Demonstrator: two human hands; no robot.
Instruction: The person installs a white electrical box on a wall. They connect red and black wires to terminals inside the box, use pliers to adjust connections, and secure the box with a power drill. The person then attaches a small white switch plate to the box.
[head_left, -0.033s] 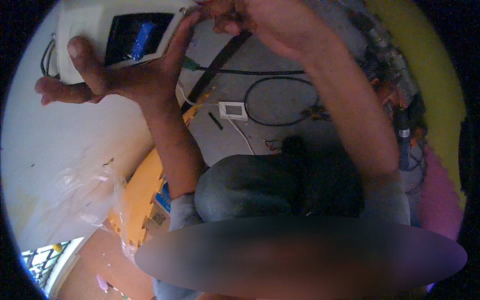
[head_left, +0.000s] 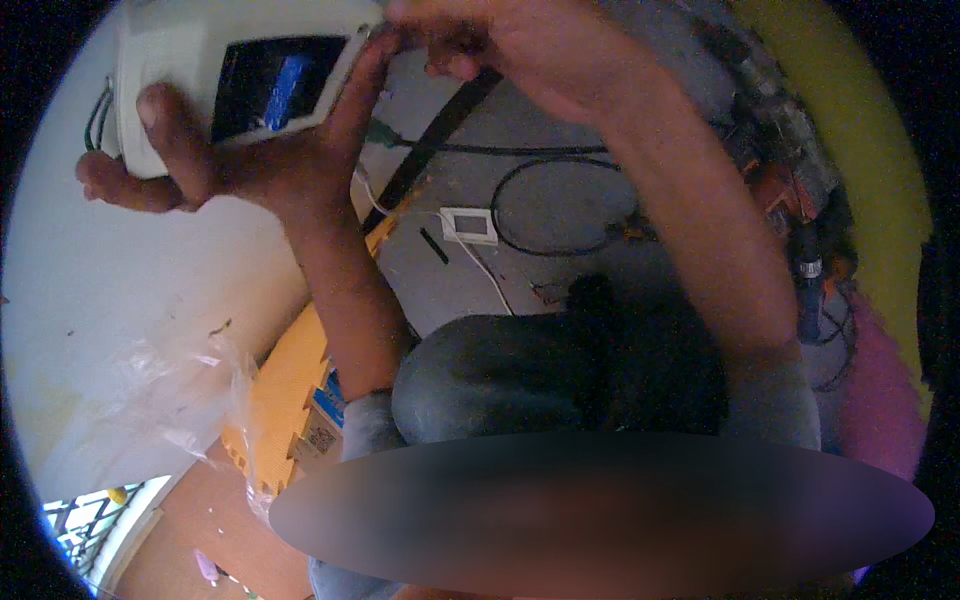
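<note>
A white plastic case with a dark window is at the upper left, by the pale wall. A blue strip shows in the window. My left hand grips the case along its lower edge. Two fingers are spread at its left end, one lying on the front; the thumb stretches up the right side. At the case's upper right corner is my right hand, its fingers bent and drawn together. Whatever they pinch is too dark to make out, and the top of the case is cut off.
A small white frame and a looped black cable lie on the grey floor. A white wire runs past the frame. Tools and parts crowd the right side, among them a dark-handled tool. Clear plastic wrap and orange foam matting are at lower left.
The whole view has shifted slightly, putting the case and floor things a little lower. My left hand keeps its grip; my right fingers have moved slightly at the corner.
</note>
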